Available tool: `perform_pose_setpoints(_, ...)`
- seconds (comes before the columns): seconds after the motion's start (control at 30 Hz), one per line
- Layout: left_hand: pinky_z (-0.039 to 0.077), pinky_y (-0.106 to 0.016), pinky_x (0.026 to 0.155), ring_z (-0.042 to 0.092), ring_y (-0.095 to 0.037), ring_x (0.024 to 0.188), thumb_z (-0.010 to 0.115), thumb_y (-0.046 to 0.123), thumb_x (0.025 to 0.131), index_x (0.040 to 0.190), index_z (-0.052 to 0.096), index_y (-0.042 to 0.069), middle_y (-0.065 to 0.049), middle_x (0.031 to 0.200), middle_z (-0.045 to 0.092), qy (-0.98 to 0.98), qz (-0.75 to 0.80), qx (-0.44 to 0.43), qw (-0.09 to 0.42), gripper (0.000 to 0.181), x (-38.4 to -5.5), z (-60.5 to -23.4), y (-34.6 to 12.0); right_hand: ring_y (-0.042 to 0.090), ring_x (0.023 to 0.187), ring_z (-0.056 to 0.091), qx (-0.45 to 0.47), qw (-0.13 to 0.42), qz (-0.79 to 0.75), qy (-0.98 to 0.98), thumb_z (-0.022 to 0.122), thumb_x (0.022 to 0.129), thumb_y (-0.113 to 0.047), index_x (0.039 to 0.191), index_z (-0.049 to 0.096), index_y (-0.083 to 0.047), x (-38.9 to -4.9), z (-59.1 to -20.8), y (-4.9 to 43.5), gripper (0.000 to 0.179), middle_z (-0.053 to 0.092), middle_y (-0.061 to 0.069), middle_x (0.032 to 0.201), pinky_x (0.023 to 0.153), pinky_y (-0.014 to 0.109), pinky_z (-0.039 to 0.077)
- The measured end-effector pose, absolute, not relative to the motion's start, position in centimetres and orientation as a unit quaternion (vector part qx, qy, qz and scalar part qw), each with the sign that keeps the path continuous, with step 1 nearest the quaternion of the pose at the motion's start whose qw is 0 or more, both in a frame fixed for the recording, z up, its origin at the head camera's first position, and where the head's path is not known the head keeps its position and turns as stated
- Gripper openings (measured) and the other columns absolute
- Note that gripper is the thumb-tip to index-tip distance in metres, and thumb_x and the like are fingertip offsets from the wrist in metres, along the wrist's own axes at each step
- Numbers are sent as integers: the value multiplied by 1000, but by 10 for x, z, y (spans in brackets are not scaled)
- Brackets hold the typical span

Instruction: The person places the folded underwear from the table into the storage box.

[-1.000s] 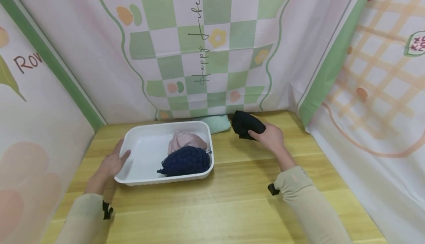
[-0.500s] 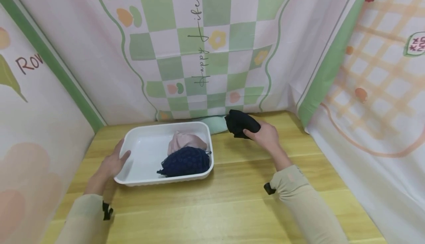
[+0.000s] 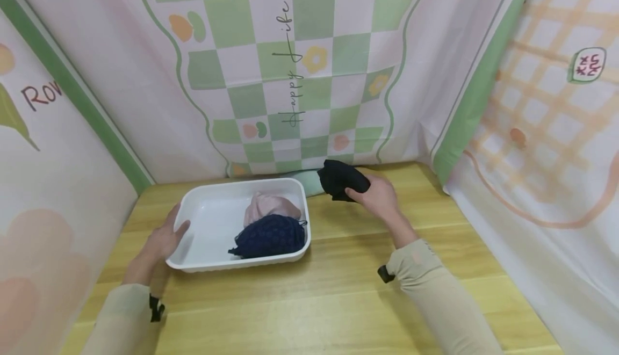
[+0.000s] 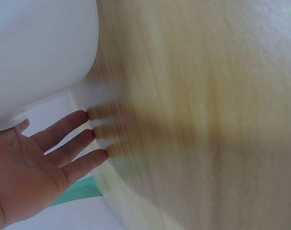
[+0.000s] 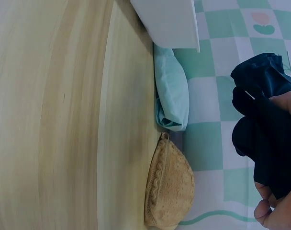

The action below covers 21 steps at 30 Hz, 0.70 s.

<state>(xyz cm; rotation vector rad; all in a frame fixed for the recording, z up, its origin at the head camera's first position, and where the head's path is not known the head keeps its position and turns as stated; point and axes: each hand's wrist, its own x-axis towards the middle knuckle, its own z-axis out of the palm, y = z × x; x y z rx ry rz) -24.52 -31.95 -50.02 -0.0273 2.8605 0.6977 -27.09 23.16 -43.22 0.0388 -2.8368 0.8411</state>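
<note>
A white tray (image 3: pixel 208 226) stands on the table, a pink folded garment (image 3: pixel 271 207) and a navy bra (image 3: pixel 271 237) lying in its right half. My left hand (image 3: pixel 162 239) is at its left end, thumb hooked over the rim; in the left wrist view the fingers (image 4: pixel 71 143) stretch down outside the wall to the tabletop. Above the table, right of the tray, my right hand (image 3: pixel 379 196) grips a folded black undergarment (image 3: pixel 338 179) between thumb and fingers. In the right wrist view this undergarment (image 5: pixel 270 129) shows smooth, rounded folds.
Against the checkered curtain (image 3: pixel 319 97) at the back lies a folded mint garment (image 5: pixel 172 88), partly behind the tray in the head view. Beside it sits a tan lace bra (image 5: pixel 172 187), mostly hidden behind the right hand in the head view. Curtains also close off both sides.
My right hand has moved left with the black undergarment, toward the tray, now covering more of the mint garment. The left hand and the tray have stayed nearly still.
</note>
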Motion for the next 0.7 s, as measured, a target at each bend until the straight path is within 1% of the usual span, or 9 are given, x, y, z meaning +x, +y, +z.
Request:
perform_pose_setpoints(0.07, 43, -71, 99, 41, -68, 125, 17, 63, 103, 159, -13, 13, -44, 150, 26, 967, 237, -10, 99, 81, -245, -500, -320, 40, 100, 66, 15, 92, 281, -955, 70, 86, -51, 102, 68, -7, -272, -432, 228, 47, 72, 19, 106, 87, 52, 53)
perform_pose_setpoints(0.17, 42, -72, 100, 40, -68, 125, 17, 63, 103, 159, -14, 13, -44, 150, 25, 966, 237, -12, 100, 81, -246, -501, -319, 40, 99, 67, 18, 95, 278, -956, 71, 85, -51, 100, 68, -7, -274, -432, 223, 46, 73, 19, 104, 86, 51, 53)
perform_pose_setpoints(0.37, 42, -71, 99, 41, -67, 125, 17, 62, 104, 159, -15, 14, -43, 151, 25, 966, 238, -11, 102, 80, -246, -502, -319, 40, 97, 68, 37, 104, 270, -956, 71, 85, -50, 100, 70, -5, -276, -431, 214, 47, 74, 18, 102, 87, 52, 53)
perform_pose_setpoints(0.53, 42, -71, 100, 40, -67, 127, 17, 61, 104, 159, -16, 15, -43, 152, 24, 966, 238, -13, 104, 79, -245, -502, -318, 38, 98, 67, 43, 97, 279, -954, 71, 85, -50, 103, 70, -5, -277, -431, 207, 48, 74, 17, 103, 88, 51, 53)
perform_pose_setpoints(0.7, 41, -72, 101, 40, -68, 126, 17, 61, 104, 159, -15, 13, -44, 150, 24, 966, 237, -10, 101, 79, -244, -499, -318, 36, 96, 68, 46, 94, 284, -953, 71, 85, -50, 101, 69, -7, -278, -430, 200, 47, 74, 16, 101, 87, 50, 53)
